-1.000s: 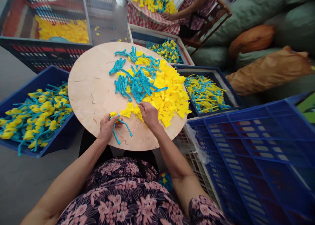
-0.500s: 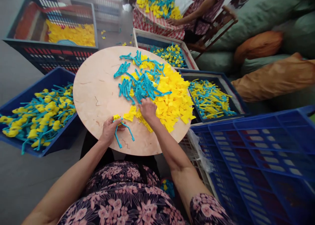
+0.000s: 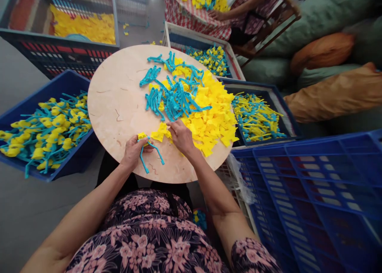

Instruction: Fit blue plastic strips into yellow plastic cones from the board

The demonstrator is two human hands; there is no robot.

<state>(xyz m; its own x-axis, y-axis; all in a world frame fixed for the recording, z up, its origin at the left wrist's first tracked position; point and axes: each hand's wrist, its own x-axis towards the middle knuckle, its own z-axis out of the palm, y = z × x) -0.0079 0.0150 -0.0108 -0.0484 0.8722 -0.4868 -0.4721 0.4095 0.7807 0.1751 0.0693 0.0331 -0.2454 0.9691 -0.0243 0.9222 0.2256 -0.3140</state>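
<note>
My left hand (image 3: pixel 131 153) is closed at the near edge of a round wooden table (image 3: pixel 109 110). Its fingers pinch a blue plastic strip piece (image 3: pixel 142 161) whose two thin legs hang down, together with a small yellow piece (image 3: pixel 142 136). To its right, my right hand (image 3: pixel 182 137) has thumb and fingers pressed together beside a few loose yellow pieces (image 3: pixel 159 132); whatever lies between the fingertips is hidden. Just beyond it is a heap of blue strip pieces (image 3: pixel 176 100). A broad pile of flat yellow pieces (image 3: pixel 213 116) spreads over the table's right side.
At left stands a blue crate (image 3: pixel 70 161) of joined blue-and-yellow pieces. Behind it, a dark crate (image 3: pixel 74 46) contains yellow pieces. Two more filled crates, one white-rimmed (image 3: pixel 171 30), sit beyond the table's right side. Blue crates (image 3: pixel 298 177) stand at right. Across, a person's hand (image 3: pixel 219 15) rests at another table.
My right hand has drawn back slightly from the blue heap, toward me. My left hand keeps its hold on the strip and yellow piece. The whole view has shifted a little.
</note>
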